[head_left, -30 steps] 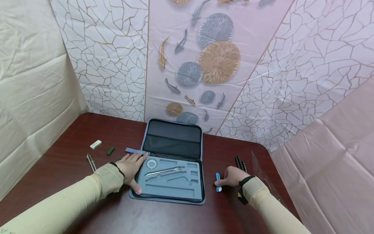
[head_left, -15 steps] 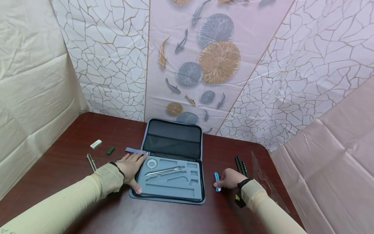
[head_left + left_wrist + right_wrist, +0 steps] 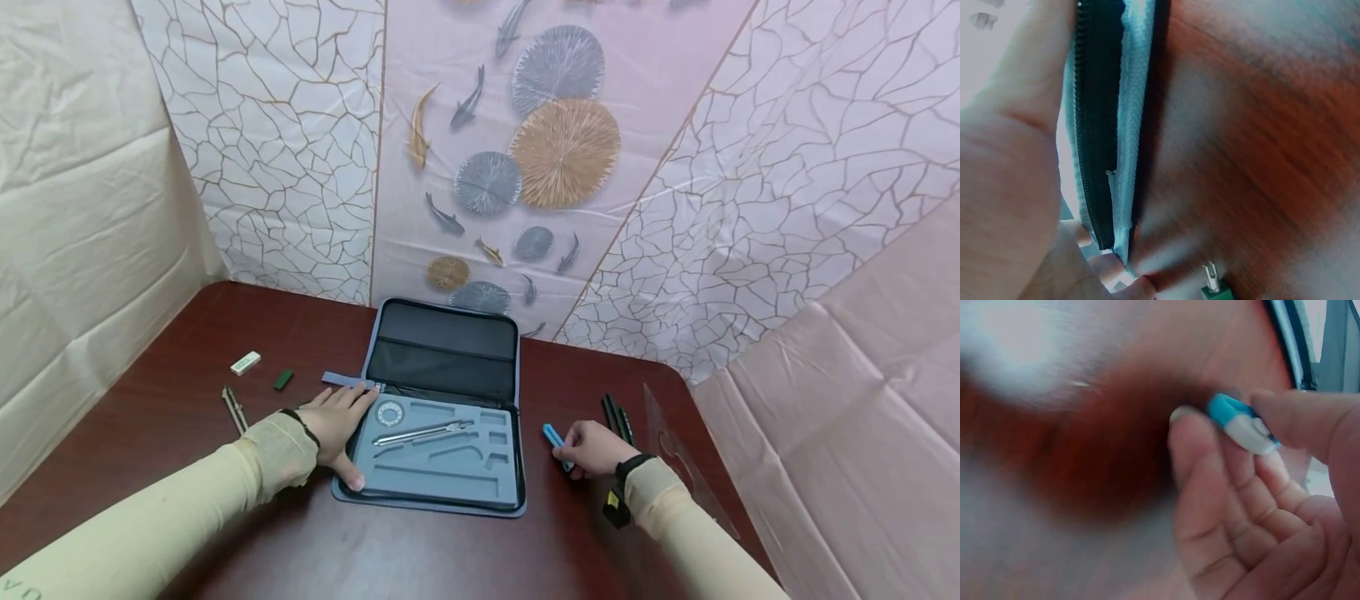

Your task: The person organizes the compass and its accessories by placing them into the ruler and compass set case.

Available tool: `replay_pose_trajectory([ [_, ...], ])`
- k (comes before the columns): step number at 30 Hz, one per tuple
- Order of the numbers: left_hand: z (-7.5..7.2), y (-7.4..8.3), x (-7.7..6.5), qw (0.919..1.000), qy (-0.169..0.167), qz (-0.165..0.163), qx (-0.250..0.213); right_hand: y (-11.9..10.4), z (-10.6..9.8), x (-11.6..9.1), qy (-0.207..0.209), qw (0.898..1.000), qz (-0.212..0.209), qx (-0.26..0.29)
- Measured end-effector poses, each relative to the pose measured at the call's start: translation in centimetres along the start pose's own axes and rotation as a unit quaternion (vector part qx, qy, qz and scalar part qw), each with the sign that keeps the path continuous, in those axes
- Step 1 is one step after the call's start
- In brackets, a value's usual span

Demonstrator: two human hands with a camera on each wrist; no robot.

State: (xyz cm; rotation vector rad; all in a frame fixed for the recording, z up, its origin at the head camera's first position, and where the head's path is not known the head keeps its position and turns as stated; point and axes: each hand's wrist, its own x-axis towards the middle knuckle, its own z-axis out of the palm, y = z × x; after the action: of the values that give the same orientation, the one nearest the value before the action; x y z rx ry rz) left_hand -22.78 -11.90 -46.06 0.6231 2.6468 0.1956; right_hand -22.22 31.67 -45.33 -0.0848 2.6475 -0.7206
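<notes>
An unfolded grey-blue zip case (image 3: 517, 500) lies on the table, its dark lid at the back and a moulded tray (image 3: 435, 481) in front. In the tray sit a silver compass (image 3: 423, 433) and a white ring-shaped piece (image 3: 389, 413). My left hand (image 3: 333, 429) rests along the case's left edge, fingers spread and thumb on the front corner. Right of the case, my right hand (image 3: 592, 448) pinches a slim blue-and-white object (image 3: 553, 436) between thumb and fingers. In the right wrist view that blue-and-white object (image 3: 1244, 428) is partly hidden by the thumb; its exact kind is unclear.
To the left lie a white eraser (image 3: 245, 362), a small green block (image 3: 283, 380) and a metal divider-like tool (image 3: 234, 410). Dark pencils (image 3: 615, 417) and a clear set square (image 3: 678, 458) lie behind and beside the right wrist. Draped cloth walls surround the table.
My right hand has lifted and turned the blue-and-white object, its far end swinging left towards the case. The left hand stays on the case edge. The head view has shifted slightly.
</notes>
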Motion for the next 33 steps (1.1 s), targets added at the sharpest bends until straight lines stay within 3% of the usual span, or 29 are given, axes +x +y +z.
replay_pose_trajectory([
  [4,-0.1,0.1,-0.1,1.0,0.001,-0.003,0.004,-0.8,-0.2,1.0,0.011,0.998,-0.019,0.054],
  [9,0.0,0.1,-0.2,0.9999,-0.003,-0.007,0.011,-3.4,0.5,2.2,-0.014,0.994,-0.077,0.078],
  [15,-0.8,0.8,-0.5,1.0,-0.005,-0.007,0.003,-7.6,2.2,2.9,-0.06,0.988,-0.141,0.034],
  [20,-0.6,0.6,-0.1,0.9999,-0.009,-0.002,-0.007,-10.5,3.7,3.1,-0.101,0.977,-0.185,-0.003],
  [26,0.3,-0.2,0.9,0.9999,-0.009,-0.012,-0.003,-12.1,4.7,3.1,-0.114,0.976,-0.182,-0.017],
  [33,-0.2,0.1,0.0,0.9999,-0.006,-0.012,0.0,-12.9,5.9,2.9,-0.067,0.987,-0.14,-0.043],
])
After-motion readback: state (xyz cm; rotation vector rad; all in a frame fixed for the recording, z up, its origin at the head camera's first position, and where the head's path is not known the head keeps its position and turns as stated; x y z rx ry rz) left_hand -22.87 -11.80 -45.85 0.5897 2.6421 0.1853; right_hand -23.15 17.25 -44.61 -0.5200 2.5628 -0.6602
